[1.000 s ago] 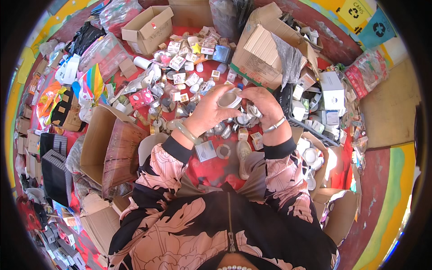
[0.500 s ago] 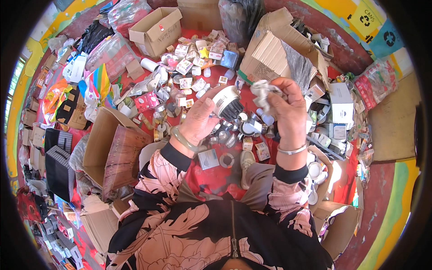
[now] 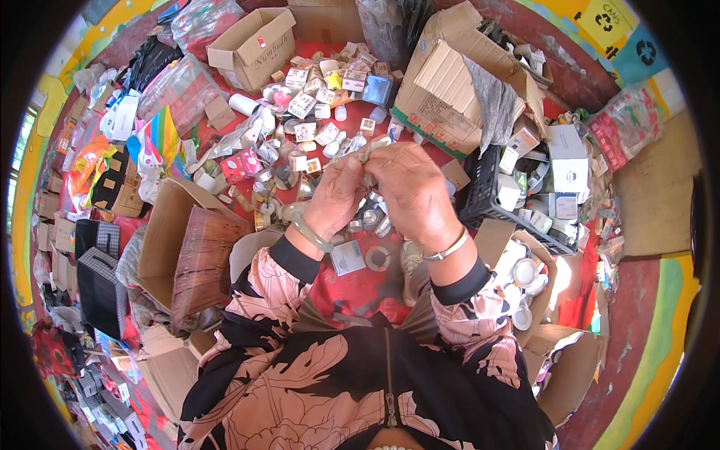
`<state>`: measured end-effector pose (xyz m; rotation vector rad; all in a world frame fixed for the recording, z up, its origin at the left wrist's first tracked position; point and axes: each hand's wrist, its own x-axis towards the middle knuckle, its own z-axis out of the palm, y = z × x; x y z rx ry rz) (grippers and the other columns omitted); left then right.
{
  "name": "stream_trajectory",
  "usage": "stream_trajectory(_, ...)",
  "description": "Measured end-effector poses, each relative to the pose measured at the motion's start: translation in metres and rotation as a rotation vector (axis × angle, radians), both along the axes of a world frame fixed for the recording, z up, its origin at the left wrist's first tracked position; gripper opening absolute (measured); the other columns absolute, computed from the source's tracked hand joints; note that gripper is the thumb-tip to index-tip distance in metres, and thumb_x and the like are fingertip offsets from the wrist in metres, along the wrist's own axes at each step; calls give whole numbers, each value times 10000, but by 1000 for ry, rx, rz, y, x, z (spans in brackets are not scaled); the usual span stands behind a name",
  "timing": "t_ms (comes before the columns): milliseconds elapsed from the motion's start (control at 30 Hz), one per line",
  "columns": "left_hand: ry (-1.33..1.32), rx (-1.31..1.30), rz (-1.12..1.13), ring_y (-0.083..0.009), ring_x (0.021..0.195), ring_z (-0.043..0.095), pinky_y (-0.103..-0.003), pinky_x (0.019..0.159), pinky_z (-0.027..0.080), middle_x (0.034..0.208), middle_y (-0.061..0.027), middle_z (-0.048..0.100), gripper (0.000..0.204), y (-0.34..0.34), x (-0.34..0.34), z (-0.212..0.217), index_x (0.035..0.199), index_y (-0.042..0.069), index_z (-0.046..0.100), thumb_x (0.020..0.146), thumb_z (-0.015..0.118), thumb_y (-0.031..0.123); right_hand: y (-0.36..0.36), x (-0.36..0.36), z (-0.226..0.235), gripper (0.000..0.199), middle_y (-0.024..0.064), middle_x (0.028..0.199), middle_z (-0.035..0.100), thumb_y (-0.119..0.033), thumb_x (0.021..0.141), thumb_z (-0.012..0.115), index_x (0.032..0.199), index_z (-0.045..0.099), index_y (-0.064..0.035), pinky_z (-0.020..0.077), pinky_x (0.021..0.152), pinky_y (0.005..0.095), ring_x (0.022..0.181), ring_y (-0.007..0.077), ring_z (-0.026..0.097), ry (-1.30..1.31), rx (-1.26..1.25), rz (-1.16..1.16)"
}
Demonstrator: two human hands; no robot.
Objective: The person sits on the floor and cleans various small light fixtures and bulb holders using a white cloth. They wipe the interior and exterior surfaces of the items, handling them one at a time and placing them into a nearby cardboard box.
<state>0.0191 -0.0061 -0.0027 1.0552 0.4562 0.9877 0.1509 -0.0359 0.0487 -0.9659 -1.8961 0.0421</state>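
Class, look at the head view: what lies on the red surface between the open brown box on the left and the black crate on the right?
Both hands, left hand and right hand, raised together pinching a small pale object, above scattered small jars. The open brown box and black crate flank them.

Your left hand (image 3: 335,196) and right hand (image 3: 412,193) cover most of the small pale item (image 3: 367,156); its kind cannot be told.

One head-worn fisheye view looks steeply down, close over the lap and the cluttered floor ahead
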Motion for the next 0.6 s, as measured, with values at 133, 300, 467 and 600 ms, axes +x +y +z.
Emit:
stream_trajectory(133, -120, -97, -79, -64, 843, 471, -209, 738, 371, 1027, -8, 556, 635, 1, -6, -6, 1259, -9, 444, 847, 536, 466, 5, 19, -3, 206, 91, 788, 614, 45, 625, 564, 822, 591, -8, 464, 737, 348, 783, 272, 579, 47, -71, -134)
stream_trajectory(300, -10, -95, -44, -121, 986, 509, -276, 862, 402, 1105, -55, 544, 659, -1, -6, 9, 1247, -8, 438, 838, 509, 504, -2, -8, -1, 165, 108, 819, 613, 75, 660, 581, 796, 616, -11, 489, 709, 334, 786, 272, 590, -19, 53, -57)
stream_trajectory(467, -260, -357, -72, -173, 1000, 536, -334, 865, 445, 1095, -75, 554, 582, 2, -3, -3, 1194, 6, 460, 863, 486, 483, 2, 16, 1, 134, 95, 833, 622, 58, 755, 554, 834, 632, -17, 494, 598, 255, 648, 159, 594, 363, -369, -97)
stream_trajectory(600, -438, -528, -73, -251, 984, 576, -403, 794, 511, 1101, -137, 556, 566, 7, -1, 3, 1168, 22, 466, 843, 517, 483, 9, 66, -3, 156, 106, 834, 636, 26, 849, 485, 950, 603, 17, 500, 578, 223, 677, 137, 619, 1209, -575, -45)
